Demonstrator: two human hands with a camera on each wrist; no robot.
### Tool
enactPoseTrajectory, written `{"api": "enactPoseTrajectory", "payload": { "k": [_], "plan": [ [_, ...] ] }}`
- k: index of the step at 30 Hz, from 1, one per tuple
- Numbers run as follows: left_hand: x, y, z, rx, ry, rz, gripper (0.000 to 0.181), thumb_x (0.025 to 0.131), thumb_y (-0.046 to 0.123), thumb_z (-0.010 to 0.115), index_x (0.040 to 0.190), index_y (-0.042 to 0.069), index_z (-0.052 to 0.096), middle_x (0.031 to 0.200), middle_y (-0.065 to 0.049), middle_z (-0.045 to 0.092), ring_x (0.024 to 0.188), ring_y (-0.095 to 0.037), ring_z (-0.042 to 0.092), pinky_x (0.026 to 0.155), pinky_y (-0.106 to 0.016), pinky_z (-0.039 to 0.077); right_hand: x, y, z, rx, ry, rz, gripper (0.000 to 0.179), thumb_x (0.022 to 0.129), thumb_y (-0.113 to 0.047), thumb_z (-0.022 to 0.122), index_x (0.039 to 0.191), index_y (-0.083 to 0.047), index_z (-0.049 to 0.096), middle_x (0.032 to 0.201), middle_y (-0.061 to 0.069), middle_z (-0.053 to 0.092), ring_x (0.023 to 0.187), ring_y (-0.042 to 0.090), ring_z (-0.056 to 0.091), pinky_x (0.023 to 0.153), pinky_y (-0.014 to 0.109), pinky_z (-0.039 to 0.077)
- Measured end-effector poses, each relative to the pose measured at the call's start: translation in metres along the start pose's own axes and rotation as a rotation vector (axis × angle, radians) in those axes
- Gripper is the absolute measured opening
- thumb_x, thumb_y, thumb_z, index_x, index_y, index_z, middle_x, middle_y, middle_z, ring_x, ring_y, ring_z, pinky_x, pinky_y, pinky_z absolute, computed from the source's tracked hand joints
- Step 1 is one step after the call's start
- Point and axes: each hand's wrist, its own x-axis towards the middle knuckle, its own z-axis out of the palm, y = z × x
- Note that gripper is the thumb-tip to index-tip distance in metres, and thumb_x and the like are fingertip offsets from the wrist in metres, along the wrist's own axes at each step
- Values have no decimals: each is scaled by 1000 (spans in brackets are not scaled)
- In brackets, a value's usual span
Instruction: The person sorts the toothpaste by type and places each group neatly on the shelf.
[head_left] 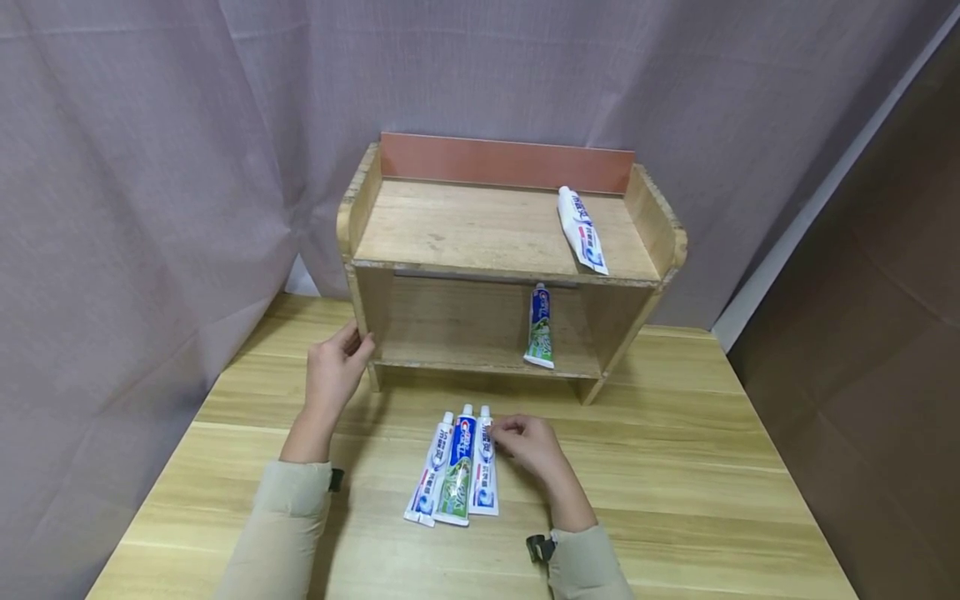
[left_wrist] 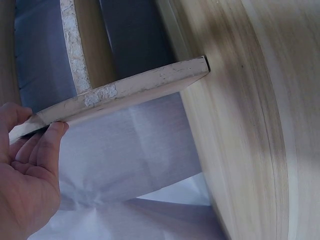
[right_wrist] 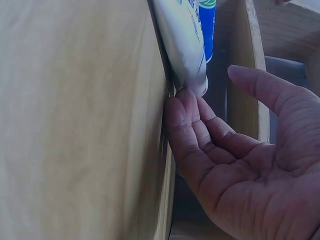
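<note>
My left hand (head_left: 336,367) grips the front edge of the left side panel (left_wrist: 145,77) of a small two-tier wooden shelf (head_left: 465,225), thumb on one face and fingers on the other. On the table lie three toothpaste tubes side by side, caps toward the shelf: a white tube (head_left: 431,475), a blue-green Crest tube (head_left: 459,479) and another white tube (head_left: 485,487). My right hand (head_left: 528,446) is at the right-hand white tube. In the right wrist view its bent fingertips (right_wrist: 176,112) are right at the cap end, while the thumb stands apart from the tube.
One white toothpaste tube (head_left: 581,229) lies on the top tier at the right. A blue-green tube (head_left: 540,325) lies on the lower tier, right of centre. Behind the shelf hangs a grey curtain (head_left: 480,67); a brown surface (head_left: 862,275) borders the wooden table's right side.
</note>
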Motion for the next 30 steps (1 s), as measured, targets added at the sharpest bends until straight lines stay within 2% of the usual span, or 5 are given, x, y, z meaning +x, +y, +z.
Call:
{"api": "enactPoseTrajectory", "payload": {
  "k": [8, 18, 30],
  "plan": [
    [0, 0, 0, 8, -5, -9, 32, 95, 11, 66, 125, 0, 69, 112, -23, 70, 99, -33, 72, 80, -32, 62, -3, 0, 1, -37, -24, 33, 31, 89, -31, 76, 102, -3, 73, 89, 6, 69, 77, 18, 63, 65, 29, 59],
    [0, 1, -1, -4, -2, 1, 33, 95, 10, 66, 126, -1, 68, 112, -24, 69, 98, -35, 72, 80, -31, 62, -5, -3, 2, -103, -36, -8, 31, 88, -30, 76, 98, -1, 73, 84, 5, 68, 69, 17, 62, 59, 27, 57],
    [0, 0, -1, 12, -10, -34, 34, 95, 14, 66, 127, 3, 68, 114, -21, 70, 100, -31, 72, 80, -28, 61, -8, -5, 6, -170, -53, 10, 28, 86, -31, 78, 91, -3, 72, 74, 3, 66, 64, 16, 59, 56, 26, 53]
  ]
}}
